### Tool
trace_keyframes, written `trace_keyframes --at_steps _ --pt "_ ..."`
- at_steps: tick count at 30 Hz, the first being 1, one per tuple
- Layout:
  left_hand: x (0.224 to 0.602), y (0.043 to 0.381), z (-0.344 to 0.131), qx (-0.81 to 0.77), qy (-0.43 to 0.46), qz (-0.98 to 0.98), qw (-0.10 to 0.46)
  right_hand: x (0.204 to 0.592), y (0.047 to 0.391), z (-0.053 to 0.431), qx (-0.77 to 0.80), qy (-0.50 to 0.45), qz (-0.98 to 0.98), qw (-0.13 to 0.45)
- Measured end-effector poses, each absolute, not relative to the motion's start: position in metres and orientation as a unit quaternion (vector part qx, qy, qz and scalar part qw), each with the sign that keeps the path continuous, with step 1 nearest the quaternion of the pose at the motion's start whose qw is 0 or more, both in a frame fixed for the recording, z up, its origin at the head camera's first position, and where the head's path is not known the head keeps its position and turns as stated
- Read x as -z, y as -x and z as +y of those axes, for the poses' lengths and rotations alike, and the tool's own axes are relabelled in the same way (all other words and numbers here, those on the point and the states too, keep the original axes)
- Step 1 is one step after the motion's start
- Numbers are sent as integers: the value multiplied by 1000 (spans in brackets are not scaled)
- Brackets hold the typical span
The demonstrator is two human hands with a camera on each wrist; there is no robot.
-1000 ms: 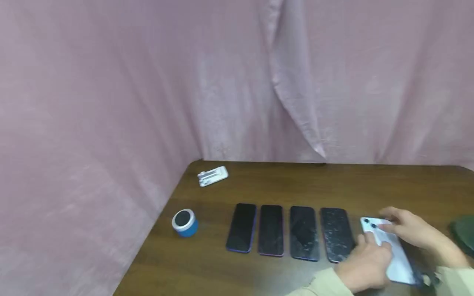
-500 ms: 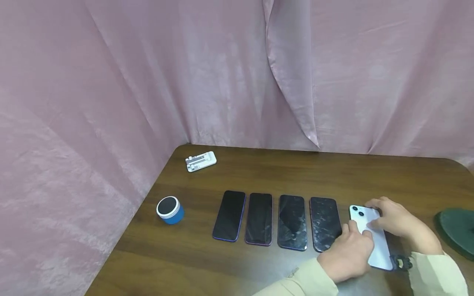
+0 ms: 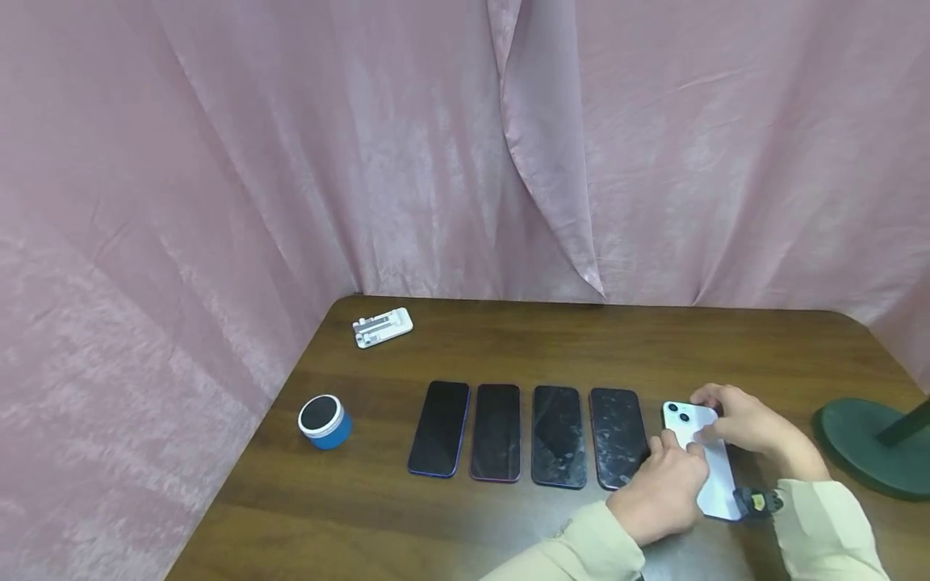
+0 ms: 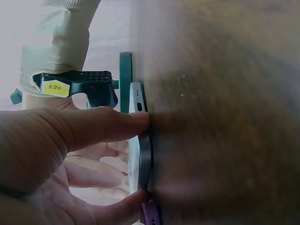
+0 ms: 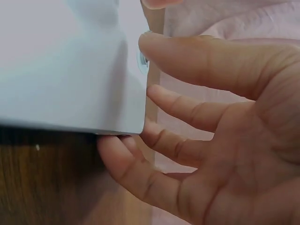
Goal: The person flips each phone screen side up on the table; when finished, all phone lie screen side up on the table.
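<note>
A pale blue phone (image 3: 718,484) lies back side up at the right end of a row, its two camera lenses toward the far edge. My left hand (image 3: 663,491) grips its left side; in the left wrist view the thumb (image 4: 126,123) and a fingertip press its edges, close to the tabletop. Around the far right corner, my right hand (image 3: 748,424) holds the same phone. The right wrist view has that thumb (image 5: 187,58) by a camera lens and the other fingers along the phone's edges.
Left of it several dark phones (image 3: 559,436) lie screen up in a row on the wooden table (image 3: 450,532). A blue jar (image 3: 330,432) with a black-topped lid and a white flat item (image 3: 383,328) are farther left. A green round base (image 3: 857,452) stands at right. Pink curtain (image 3: 407,161) hangs behind.
The head view has shifted, so the tabletop things appear farther left and more of the green base shows. Both hands stay at the pale phone, with little movement against it.
</note>
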State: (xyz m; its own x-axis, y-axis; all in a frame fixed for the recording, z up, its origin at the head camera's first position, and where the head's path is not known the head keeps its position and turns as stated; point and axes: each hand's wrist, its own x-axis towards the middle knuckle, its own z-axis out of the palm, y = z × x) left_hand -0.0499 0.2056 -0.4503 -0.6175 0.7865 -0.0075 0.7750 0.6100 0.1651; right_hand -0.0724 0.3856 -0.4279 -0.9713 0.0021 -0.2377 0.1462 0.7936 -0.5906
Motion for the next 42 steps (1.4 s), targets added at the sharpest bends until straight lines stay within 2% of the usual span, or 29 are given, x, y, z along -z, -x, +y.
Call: trace_keyframes --at_steps 10,22,42 --pt "449 54 207 -96 -413 903 72 420 60 389 419 -23 897 137" --pt "445 62 210 -169 -386 899 118 398 50 394 403 28 909 100" --pt "438 67 202 -322 -341 861 198 395 49 380 431 25 899 73"
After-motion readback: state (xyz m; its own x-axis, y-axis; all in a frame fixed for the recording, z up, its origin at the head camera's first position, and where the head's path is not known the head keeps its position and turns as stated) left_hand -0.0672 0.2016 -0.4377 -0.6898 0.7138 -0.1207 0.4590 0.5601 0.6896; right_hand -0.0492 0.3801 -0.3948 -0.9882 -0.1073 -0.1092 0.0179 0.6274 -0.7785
